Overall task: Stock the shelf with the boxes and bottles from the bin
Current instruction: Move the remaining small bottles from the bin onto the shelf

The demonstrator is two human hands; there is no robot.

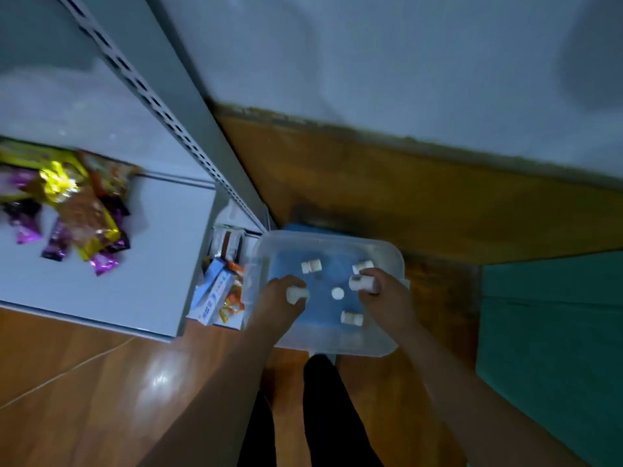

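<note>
A clear plastic bin (387, 345) sits on the wooden floor in front of me, with a blue bottom showing through. Both hands reach into it. My left hand (279, 305) is closed around a small white bottle (296, 294). My right hand (387, 294) grips another white bottle (360, 283). Several more white bottles lie loose in the bin: one at the back (311, 266), one at the back right (363, 265), one upright in the middle (337, 293), one near the front (352, 318). The white shelf (101, 291) stands to the left.
Snack packets in purple and gold wrappers (70, 210) lie on the upper shelf board. Blue-and-white boxes (215, 291) and orange packets stand on the lowest shelf beside the bin. A perforated shelf upright (161, 109) runs diagonally. A green surface (553, 332) is at the right.
</note>
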